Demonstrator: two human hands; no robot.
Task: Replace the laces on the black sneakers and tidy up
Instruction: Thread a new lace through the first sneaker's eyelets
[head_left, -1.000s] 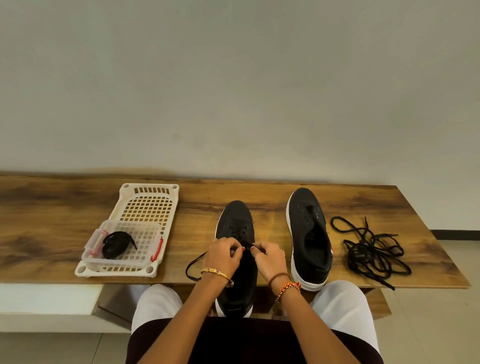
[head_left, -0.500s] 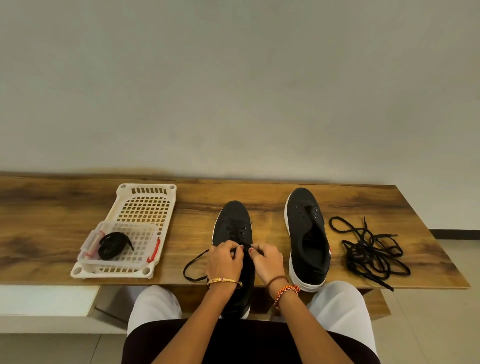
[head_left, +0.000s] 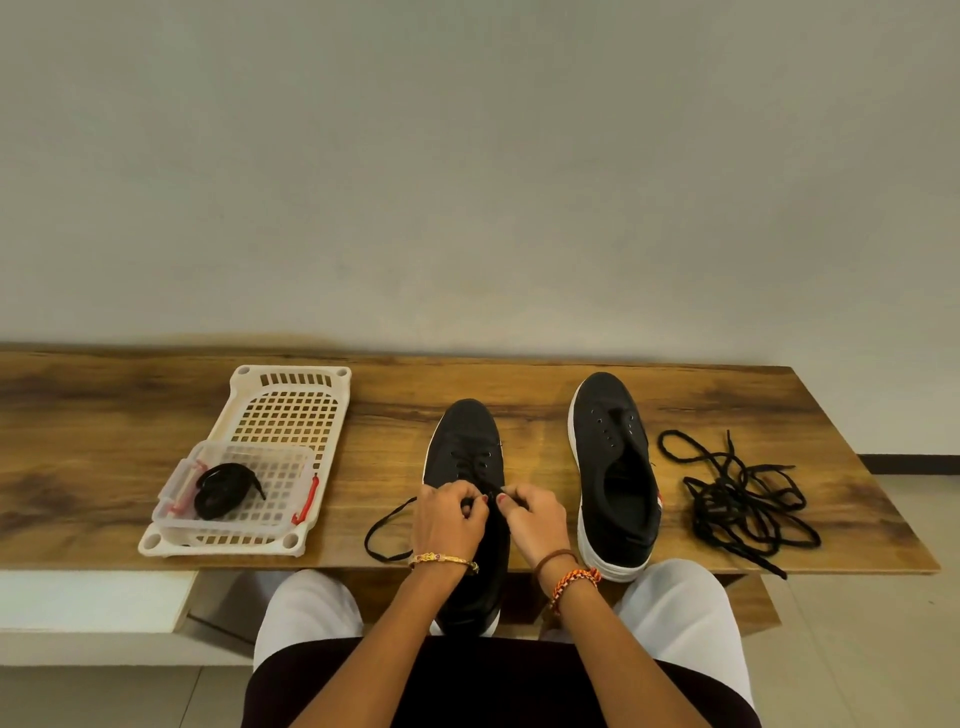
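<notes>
At nine o'clock on the desk (head_left: 104, 426): white slotted tray (head_left: 291, 405) carrying a small clear box (head_left: 244, 499) with a coiled black lace (head_left: 223, 491) inside. Dead centre, at twelve o'clock from the lap: left sneaker (head_left: 465, 447), long axis running six to twelve, toe away, heel overhanging the near edge. Both hands meeting over its upper eyelets, equally near: left hand (head_left: 449, 517) curled and pinching the new lace (head_left: 387, 525), right hand (head_left: 532, 514) pinching its other end, probably, though fingers hide the strand. Slack loop trailing out toward eight o'clock. At two o'clock: unlaced right sneaker (head_left: 615, 467), parallel to its mate. At three o'clock: loose tangle of old laces (head_left: 737, 499), well apart from the hands. Against the frame a second ago: same grip, hands barely shifted toward the heel, loop lying much as before.
</notes>
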